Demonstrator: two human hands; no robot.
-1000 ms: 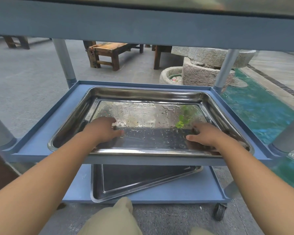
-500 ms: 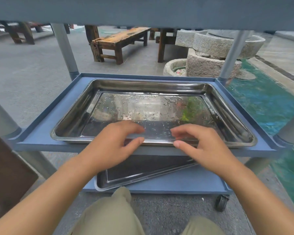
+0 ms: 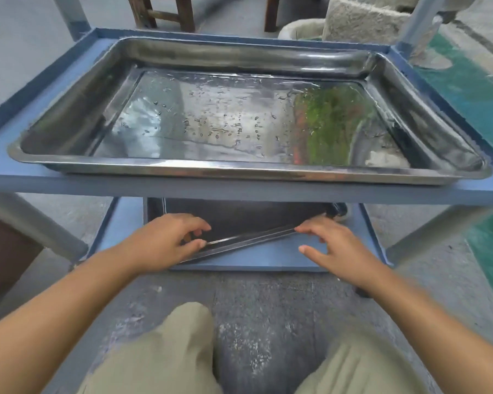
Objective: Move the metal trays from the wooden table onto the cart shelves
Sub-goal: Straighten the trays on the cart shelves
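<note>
Head view, single camera, looking down from a crouch.

Blue plastic utility cart (image 3: 0, 177) with grey tubular posts (image 3: 69, 15) fills the frame. Wet rectangular stainless-steel tray (image 3: 239, 168) sits flat on the middle shelf (image 3: 268, 190), nearly filling it. Near rim runs along the shelf's front lip. Water droplets cover its floor, with a green reflection on the right part.

Dark shallow rectangular metal tray (image 3: 239, 218) lies on the bottom shelf (image 3: 254, 258), skewed. Its near rim runs diagonally, low on the left and high on the right. The back part is hidden under the middle shelf.

Left hand (image 3: 162, 241): on the left end of that near rim, fingers curled over the top, thumb against the edge, pinching the rim. Some blur, contact looks solid.

Right hand (image 3: 336, 247): fingers loosely spread, index tip at the right part of the same rim. Touching or just off it, cannot tell. Thumb is apart from the tray, over the bare shelf. No grip.

Both forearms are bare. Knees in khaki trousers (image 3: 165, 354) at the bottom, over grey concrete floor (image 3: 268, 308).

Behind the cart: dark wooden bench legs (image 3: 160, 12), rough stone trough (image 3: 359, 21), green painted floor strip (image 3: 467, 89) on the right. Brown panel (image 3: 3, 245) at the left edge, unclear what it is.
</note>
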